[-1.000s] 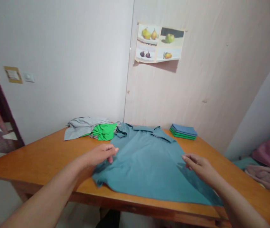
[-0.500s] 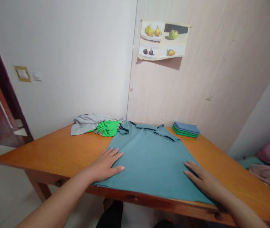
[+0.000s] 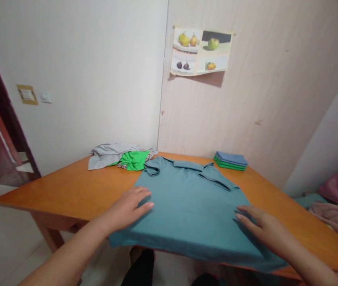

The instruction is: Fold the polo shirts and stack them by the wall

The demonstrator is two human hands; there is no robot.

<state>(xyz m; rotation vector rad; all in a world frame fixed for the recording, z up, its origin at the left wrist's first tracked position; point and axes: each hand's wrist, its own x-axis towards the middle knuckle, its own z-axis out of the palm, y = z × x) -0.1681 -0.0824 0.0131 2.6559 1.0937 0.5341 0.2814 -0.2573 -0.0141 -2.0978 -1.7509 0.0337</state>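
A teal polo shirt (image 3: 187, 214) lies spread on the wooden table, its collar and sleeves toward the wall and its hem hanging over the front edge. My left hand (image 3: 133, 204) is at the shirt's left side, palm down with fingers stretched out. On the opposite side my right hand (image 3: 258, 222) is over the cloth near the right edge, thumb and fingers apart. Neither hand grips the fabric. Whether the palms press on the cloth or hover just above it, I cannot tell.
At the back left of the table (image 3: 68, 190) lies a loose heap with a grey garment (image 3: 106, 155) and a green garment (image 3: 135, 160). A neat stack of folded blue and green clothes (image 3: 231, 161) sits at the back right. Fruit pictures (image 3: 200, 51) hang on the wall.
The shirt has slid toward me, away from the back wall, and its hem now drops over the table's front edge. Both hands stay flat with fingers spread.
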